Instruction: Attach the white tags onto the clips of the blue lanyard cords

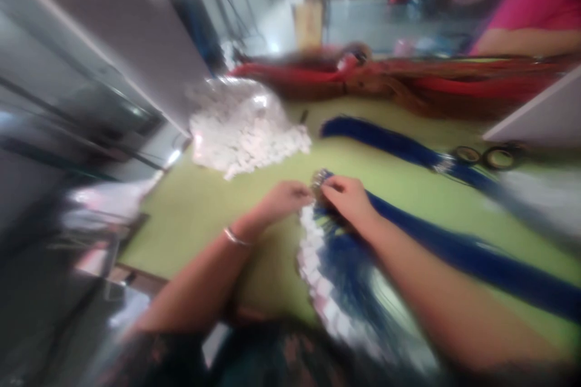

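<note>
The picture is smeared by motion. My left hand (pixel 288 199) and my right hand (pixel 347 198) meet over the green table (pixel 204 205), fingers pinched together on a small greyish item (pixel 320 179) at the end of a blue hair bundle (pixel 454 248). The bundle runs from my hands to the right. Below my hands lies a fan of blue strands with white tags (pixel 318 266) along its left edge. A metal bangle (pixel 236 237) circles my left wrist.
A clear bag of small white pieces (pixel 245 127) sits at the back left. A second blue bundle (pixel 390 142) lies farther back, beside two tape rolls (pixel 488 157). Red and brown hair (pixel 408 81) is piled along the far edge, where a person in a pink sleeve (pixel 540 6) sits.
</note>
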{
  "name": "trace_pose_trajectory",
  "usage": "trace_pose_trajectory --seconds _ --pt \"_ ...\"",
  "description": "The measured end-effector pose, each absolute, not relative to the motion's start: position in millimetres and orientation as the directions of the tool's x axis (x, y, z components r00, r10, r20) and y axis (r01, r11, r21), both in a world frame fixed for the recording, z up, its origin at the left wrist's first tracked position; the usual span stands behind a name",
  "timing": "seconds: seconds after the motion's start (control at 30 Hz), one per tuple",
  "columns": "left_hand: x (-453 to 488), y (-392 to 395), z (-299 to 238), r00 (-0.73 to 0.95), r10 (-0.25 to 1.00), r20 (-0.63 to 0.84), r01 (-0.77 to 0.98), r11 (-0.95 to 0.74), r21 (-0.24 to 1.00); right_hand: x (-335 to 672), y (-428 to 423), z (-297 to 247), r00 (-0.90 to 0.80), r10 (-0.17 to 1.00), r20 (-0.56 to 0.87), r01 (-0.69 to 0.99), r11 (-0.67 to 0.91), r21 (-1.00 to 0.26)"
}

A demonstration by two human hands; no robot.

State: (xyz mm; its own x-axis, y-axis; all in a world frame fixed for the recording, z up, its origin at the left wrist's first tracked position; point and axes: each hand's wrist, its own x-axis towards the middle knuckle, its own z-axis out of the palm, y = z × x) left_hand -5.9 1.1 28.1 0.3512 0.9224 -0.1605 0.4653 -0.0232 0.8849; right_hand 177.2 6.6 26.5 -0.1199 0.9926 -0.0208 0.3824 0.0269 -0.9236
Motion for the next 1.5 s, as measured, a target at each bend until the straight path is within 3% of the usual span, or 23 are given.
trace_pose_trajectory --seconds 0.1,0.17,0.27,0.37,0.47,0.6,0.67,0.73,0.8,0.87,1.1,1.3,1.5 --pt "-23 8 32 0.366 0.926 -0.096 0.573 -0.144 0.807 179 6 33 -0.09 0.99 -0.11 0.216 -0.089 -0.972" --pt "-39 18 31 0.169 0.98 0.109 0.7 -0.197 0.687 179 5 34 -0.114 0.981 -0.156 0.169 -0.135 -0.976" --pt "-65 38 22 -0.082 0.909 0.409 0.881 -0.126 0.455 180 4 31 -0.148 0.977 -0.154 0.105 -0.139 -0.985" --pt "-81 52 10 -0.074 0.916 0.394 0.927 -0.082 0.365 179 5 26 -0.168 0.976 -0.139 0.039 -0.134 -0.99" --pt "-82 55 5 -0.069 0.942 0.328 0.935 -0.054 0.351 177 6 25 -0.161 0.974 -0.159 0.066 -0.151 -0.986" --pt "-74 46 13 -0.115 0.924 0.366 0.916 -0.044 0.398 174 7 29 -0.143 0.97 -0.197 0.147 -0.176 -0.973" --pt "-67 40 19 -0.159 0.911 0.38 0.87 -0.053 0.49 173 6 32 -0.141 0.971 -0.195 0.186 -0.167 -0.968" --pt "-58 33 24 -0.216 0.939 0.267 0.72 -0.031 0.693 173 6 33 -0.138 0.973 -0.184 0.21 -0.153 -0.966" --pt "-45 25 25 -0.176 0.983 0.058 0.479 0.034 0.877 173 5 32 -0.129 0.978 -0.163 0.22 -0.132 -0.966" --pt "-31 18 23 -0.048 0.996 -0.078 0.313 0.089 0.946 174 5 32 -0.12 0.983 -0.137 0.238 -0.106 -0.966" --pt "1 6 15 0.158 0.984 -0.077 0.278 0.03 0.96 173 5 29 -0.139 0.989 -0.056 0.314 -0.009 -0.949" --pt "4 3 10 0.1 0.991 -0.088 0.352 0.048 0.935 172 6 24 -0.106 0.993 0.055 0.457 0.097 -0.884" --pt "3 5 13 0.1 0.955 -0.279 0.083 0.271 0.959 173 6 26 -0.14 0.99 0.018 0.428 0.077 -0.901"
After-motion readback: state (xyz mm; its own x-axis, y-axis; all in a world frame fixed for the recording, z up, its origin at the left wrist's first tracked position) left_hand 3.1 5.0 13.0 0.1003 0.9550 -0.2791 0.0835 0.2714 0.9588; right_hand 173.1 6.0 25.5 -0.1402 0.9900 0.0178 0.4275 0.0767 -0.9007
